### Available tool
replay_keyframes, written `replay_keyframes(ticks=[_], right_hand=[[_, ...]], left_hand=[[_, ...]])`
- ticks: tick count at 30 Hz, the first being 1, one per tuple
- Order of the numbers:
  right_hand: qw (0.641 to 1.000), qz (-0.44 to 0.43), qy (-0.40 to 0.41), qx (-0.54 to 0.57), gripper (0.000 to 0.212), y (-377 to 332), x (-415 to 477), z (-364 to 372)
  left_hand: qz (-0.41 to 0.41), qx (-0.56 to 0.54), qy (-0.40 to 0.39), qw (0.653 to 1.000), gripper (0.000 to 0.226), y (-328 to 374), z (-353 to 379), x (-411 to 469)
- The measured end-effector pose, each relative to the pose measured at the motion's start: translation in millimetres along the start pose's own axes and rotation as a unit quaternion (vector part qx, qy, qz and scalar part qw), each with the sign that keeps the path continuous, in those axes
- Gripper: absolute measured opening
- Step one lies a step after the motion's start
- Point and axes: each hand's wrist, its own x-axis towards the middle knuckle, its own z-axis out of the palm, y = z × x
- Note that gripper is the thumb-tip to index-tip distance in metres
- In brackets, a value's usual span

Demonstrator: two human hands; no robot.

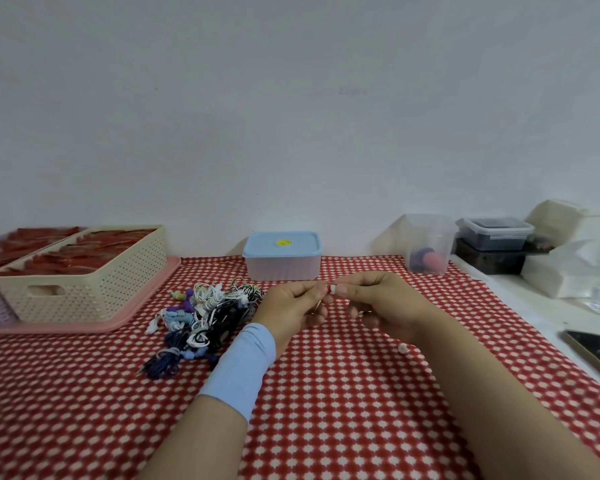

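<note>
— Your hands meet just above the surface: the left hand [291,306] and the right hand [383,304] both pinch one small white bead [332,289] between thumb and fingertips, the other fingers curled under.

— Around you, the tangle of cords [201,315] lies just left of your left hand, touching the red checked cloth [343,410]. Behind it stands the cream basket [84,289] on a pink tray [94,328]. The blue-lidded box [282,255] sits straight behind your fingertips, well apart from them.

— To your right, by the wall, there is a clear tub [428,242], then two stacked dark boxes [494,245] and a white paper stack [565,268]. Nothing stands between your hands and the bead.

— A loose bead [402,348] lies on the cloth beside your right wrist. A dark flat slab [598,353] is cut off at the right edge, so you cannot tell what it is.

— The basket's red contents are too blurred to name. Whether a thread runs through the bead you hold is too fine to make out. A pale blue wristband [241,367] covers your left wrist.

— The bead sits exactly where your two thumbs meet, raised off the cloth.
</note>
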Motion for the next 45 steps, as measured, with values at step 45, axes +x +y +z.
replay_keyframes(ticks=[45], right_hand=[[0.977, -0.129, 0.060, -0.159, 0.014, -3.7, -11.3, 5.8]], left_hand=[[-0.009, -0.029, 0.051, 0.998, 0.019, 0.8, 7.1, 0.7]])
